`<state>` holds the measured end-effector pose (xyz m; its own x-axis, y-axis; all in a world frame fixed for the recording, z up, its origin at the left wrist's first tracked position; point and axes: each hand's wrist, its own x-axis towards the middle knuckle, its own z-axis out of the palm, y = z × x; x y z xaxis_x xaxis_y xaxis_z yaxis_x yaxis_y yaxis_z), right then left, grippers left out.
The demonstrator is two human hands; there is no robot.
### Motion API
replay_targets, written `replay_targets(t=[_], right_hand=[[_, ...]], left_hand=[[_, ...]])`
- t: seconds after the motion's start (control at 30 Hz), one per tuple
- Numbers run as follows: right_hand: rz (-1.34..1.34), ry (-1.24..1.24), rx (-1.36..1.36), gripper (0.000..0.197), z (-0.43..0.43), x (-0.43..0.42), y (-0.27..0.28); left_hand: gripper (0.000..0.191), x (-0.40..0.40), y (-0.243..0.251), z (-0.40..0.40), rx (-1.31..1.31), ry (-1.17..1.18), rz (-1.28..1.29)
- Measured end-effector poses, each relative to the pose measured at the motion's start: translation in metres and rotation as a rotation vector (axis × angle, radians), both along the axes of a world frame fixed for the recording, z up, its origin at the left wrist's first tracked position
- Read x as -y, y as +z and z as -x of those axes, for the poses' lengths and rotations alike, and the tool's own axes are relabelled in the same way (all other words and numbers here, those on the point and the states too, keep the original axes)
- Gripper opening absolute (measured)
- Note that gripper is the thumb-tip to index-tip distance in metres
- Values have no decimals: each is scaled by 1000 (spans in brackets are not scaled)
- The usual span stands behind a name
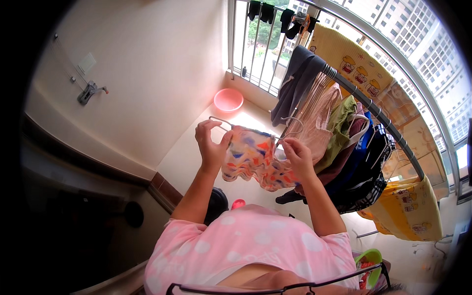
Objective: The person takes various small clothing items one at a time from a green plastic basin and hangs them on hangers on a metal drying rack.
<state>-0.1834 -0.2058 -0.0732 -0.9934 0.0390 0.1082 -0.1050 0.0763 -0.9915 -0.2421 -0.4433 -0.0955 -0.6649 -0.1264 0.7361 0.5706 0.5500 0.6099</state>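
Observation:
A light garment with orange, blue and purple patches hangs in front of my chest, partly over a wire clothes hanger. My left hand grips the hanger's bare left end, with the thumb at the garment's edge. At the garment's other side, my right hand pinches the cloth close to the base of the hanger's hook. The garment's lower edge falls in loose waves between my forearms. My right fingers hide part of the hanger.
To the right, a drying rack bar carries several hung clothes, a dark grey garment and a yellow towel. A pink basin stands by the far corner. A green basket sits low at right. Window railings hold dark small items.

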Motion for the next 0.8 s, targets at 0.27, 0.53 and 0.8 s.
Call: replay_targets(t=[0.27, 0.53, 0.8], right_hand=[[53, 14, 5, 13, -10, -11, -3], [12, -110, -138, 10, -19, -15, -3], [-216, -183, -158, 11, -25, -30, 4]], left_hand=[[32, -16, -35, 2, 419, -250, -234], [27, -21, -21, 3, 590, -402, -159], [18, 4, 14, 15, 522, -509, -767]])
